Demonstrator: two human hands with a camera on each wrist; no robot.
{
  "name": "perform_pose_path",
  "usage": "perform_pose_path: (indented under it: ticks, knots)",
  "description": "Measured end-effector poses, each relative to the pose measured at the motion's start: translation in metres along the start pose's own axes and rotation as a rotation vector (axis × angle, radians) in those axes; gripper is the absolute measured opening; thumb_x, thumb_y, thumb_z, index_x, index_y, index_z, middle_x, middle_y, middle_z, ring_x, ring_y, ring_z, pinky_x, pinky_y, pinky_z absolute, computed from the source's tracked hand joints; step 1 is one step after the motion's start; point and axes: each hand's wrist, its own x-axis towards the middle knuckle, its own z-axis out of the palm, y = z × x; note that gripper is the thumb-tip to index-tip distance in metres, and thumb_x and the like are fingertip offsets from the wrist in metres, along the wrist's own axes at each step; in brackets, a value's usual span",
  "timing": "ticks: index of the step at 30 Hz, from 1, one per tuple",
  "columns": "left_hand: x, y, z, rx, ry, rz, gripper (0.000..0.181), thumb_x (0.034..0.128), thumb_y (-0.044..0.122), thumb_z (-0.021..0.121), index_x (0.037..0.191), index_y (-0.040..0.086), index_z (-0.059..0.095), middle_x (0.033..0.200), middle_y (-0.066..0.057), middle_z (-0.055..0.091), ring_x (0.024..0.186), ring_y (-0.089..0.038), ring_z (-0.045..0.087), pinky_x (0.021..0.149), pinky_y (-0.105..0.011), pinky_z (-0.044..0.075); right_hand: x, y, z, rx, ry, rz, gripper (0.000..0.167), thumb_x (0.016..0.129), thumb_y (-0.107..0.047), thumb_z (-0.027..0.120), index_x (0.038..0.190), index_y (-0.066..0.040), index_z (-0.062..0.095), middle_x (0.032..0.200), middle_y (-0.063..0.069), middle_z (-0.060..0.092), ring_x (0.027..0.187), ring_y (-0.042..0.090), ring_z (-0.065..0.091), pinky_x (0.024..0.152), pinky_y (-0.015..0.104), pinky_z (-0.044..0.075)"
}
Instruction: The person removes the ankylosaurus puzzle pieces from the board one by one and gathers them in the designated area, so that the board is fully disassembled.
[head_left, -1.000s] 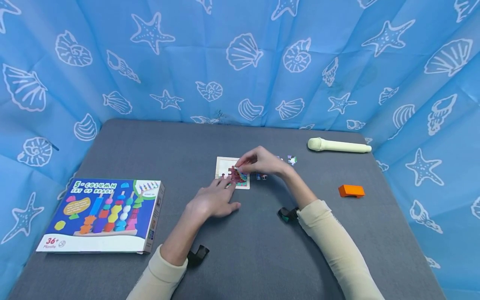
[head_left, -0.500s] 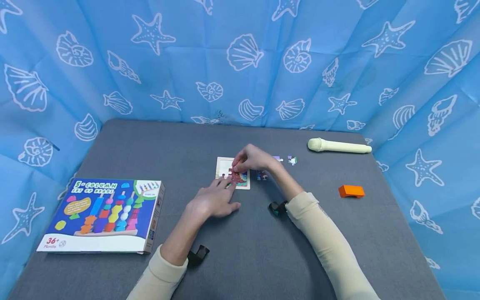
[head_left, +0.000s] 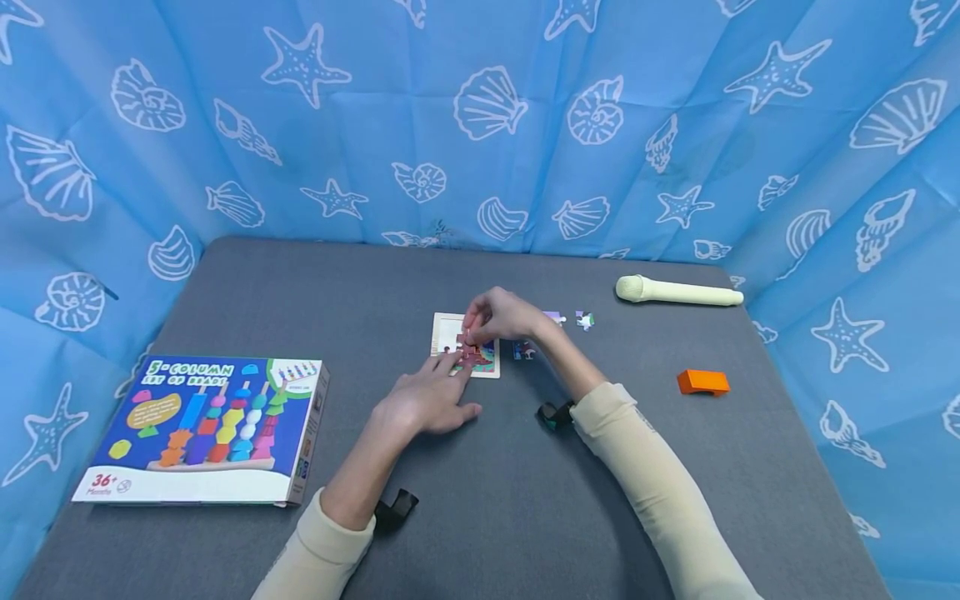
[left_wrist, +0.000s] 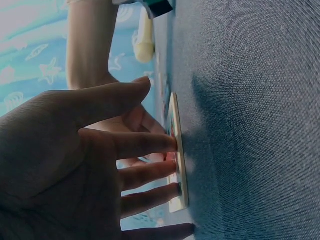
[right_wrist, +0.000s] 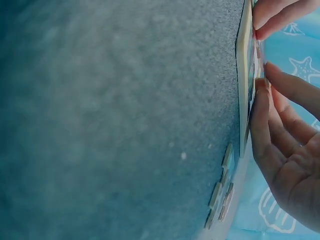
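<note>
A small puzzle board (head_left: 442, 323) with a pale frame lies at the table's middle, partly filled with red and green pieces. Fairly straight fingers of the left hand (head_left: 429, 400) rest on its near edge; in the left wrist view the left hand (left_wrist: 100, 150) touches the board (left_wrist: 181, 165) with spread fingers. Over the board, the right hand (head_left: 506, 317) pinches a reddish puzzle piece between thumb and fingers. The right wrist view shows the right hand (right_wrist: 292, 145) with that piece (right_wrist: 264, 62) at its fingertips, close above the board (right_wrist: 243, 75).
Several loose puzzle pieces (head_left: 525, 350) lie right of the board, one (head_left: 585, 320) farther out. A pale toy microphone (head_left: 678, 292) lies at the back right, an orange arched block (head_left: 702, 382) nearer. The bead set box (head_left: 198, 433) is on the left. Patterned blue curtains (head_left: 360, 125) surround the table.
The right hand has moved a little to the left over the board, and the piece in its fingers now lies lower and flatter. The left hand has stayed in place.
</note>
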Motion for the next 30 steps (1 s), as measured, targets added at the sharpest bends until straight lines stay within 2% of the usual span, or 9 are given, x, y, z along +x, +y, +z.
perform_pose_path:
  ticks: [6, 11, 17, 22, 30]
  knots:
    - [0.000, 0.001, 0.001, -0.006, 0.017, 0.005, 0.075, 0.1097, 0.049, 0.060, 0.173, 0.020, 0.031, 0.182, -0.008, 0.021, 0.169, -0.033, 0.023, 0.121, -0.069, 0.043, -0.009, 0.003, -0.002, 0.061, 0.027, -0.080, 0.018, 0.093, 0.000, 0.080, 0.110, 0.000, 0.075, 0.091, 0.010, 0.076, 0.081, 0.015, 0.071, 0.080, 0.030, 0.064]
    - [0.000, 0.000, 0.001, -0.001, 0.016, 0.002, 0.074, 0.1097, 0.049, 0.060, 0.172, 0.018, 0.034, 0.182, -0.010, 0.023, 0.169, -0.035, 0.024, 0.121, -0.069, 0.043, -0.019, 0.008, -0.008, 0.098, 0.024, -0.109, 0.016, 0.096, 0.001, 0.077, 0.111, -0.001, 0.075, 0.096, 0.011, 0.077, 0.087, 0.017, 0.075, 0.086, 0.034, 0.066]
    - [0.000, 0.000, 0.001, -0.005, 0.023, -0.004, 0.074, 0.1090, 0.049, 0.061, 0.171, 0.016, 0.036, 0.181, -0.011, 0.026, 0.168, -0.036, 0.025, 0.122, -0.070, 0.042, -0.038, 0.016, -0.020, 0.138, 0.030, -0.093, 0.020, 0.096, -0.004, 0.080, 0.115, -0.001, 0.074, 0.101, 0.013, 0.078, 0.090, 0.018, 0.077, 0.089, 0.040, 0.067]
    - [0.002, 0.000, 0.002, -0.003, 0.012, -0.014, 0.074, 0.1090, 0.049, 0.061, 0.171, 0.017, 0.035, 0.181, -0.011, 0.025, 0.169, -0.035, 0.023, 0.125, -0.070, 0.039, -0.059, 0.028, -0.033, 0.155, 0.049, -0.049, 0.024, 0.097, -0.009, 0.081, 0.118, 0.000, 0.073, 0.106, 0.017, 0.079, 0.091, 0.017, 0.078, 0.089, 0.043, 0.066]
    - [0.001, 0.002, 0.003, 0.007, -0.007, -0.018, 0.079, 0.1089, 0.049, 0.062, 0.173, 0.018, 0.029, 0.182, -0.010, 0.022, 0.171, -0.034, 0.019, 0.130, -0.064, 0.035, -0.084, 0.059, -0.051, 0.151, 0.105, -0.002, 0.025, 0.096, -0.008, 0.082, 0.118, 0.001, 0.074, 0.106, 0.018, 0.079, 0.091, 0.015, 0.076, 0.084, 0.030, 0.062]
